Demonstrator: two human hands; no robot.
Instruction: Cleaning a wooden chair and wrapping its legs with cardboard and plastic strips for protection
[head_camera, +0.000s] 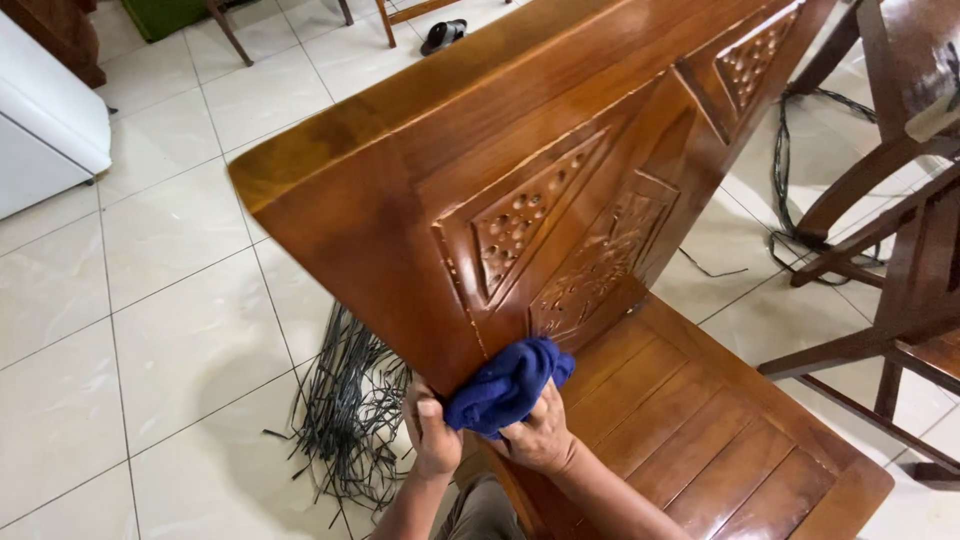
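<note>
A glossy carved wooden bench fills the middle of the head view, its backrest showing triangular and floral carvings. A blue cloth is pressed against the lower end of the backrest where it meets the slatted seat. My right hand grips the cloth from below. My left hand clasps the wooden edge just left of the cloth, thumb up against the wood, touching the cloth's left end.
A bundle of thin dark strips lies on the white tiled floor left of the bench. Another wooden chair stands at the right with black cables beneath. A white appliance sits far left.
</note>
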